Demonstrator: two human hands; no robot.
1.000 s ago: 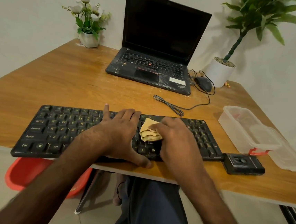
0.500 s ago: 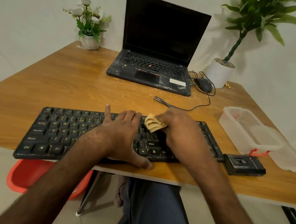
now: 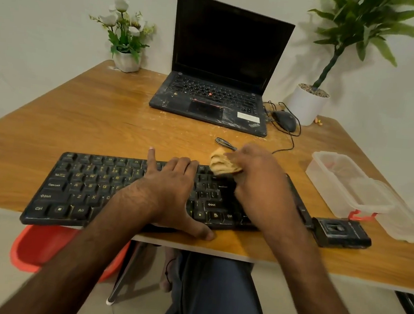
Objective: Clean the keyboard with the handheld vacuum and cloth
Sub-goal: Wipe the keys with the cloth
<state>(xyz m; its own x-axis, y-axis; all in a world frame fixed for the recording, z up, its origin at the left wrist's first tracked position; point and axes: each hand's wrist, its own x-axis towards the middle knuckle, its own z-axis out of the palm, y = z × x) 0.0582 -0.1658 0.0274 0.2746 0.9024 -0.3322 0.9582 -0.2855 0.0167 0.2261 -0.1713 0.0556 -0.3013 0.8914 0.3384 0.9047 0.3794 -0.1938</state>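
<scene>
A black keyboard (image 3: 89,186) lies along the front edge of the wooden table (image 3: 83,119). My left hand (image 3: 172,191) rests flat on its middle keys, fingers straight, thumb at the front edge. My right hand (image 3: 257,177) grips a crumpled tan cloth (image 3: 221,164) and holds it on the top key row, right of centre. A small black handheld vacuum (image 3: 342,233) lies on the table just right of the keyboard.
An open, dusty black laptop (image 3: 211,101) stands at the back, with a mouse (image 3: 284,120) and its cable beside it. A clear plastic container (image 3: 345,182) sits at the right. Two potted plants (image 3: 127,37) (image 3: 309,103) stand at the back corners. A red basin (image 3: 45,247) is under the table.
My right hand has slid the cloth away from me, from the keyboard's middle rows up to its top row. The left hand has stayed in place.
</scene>
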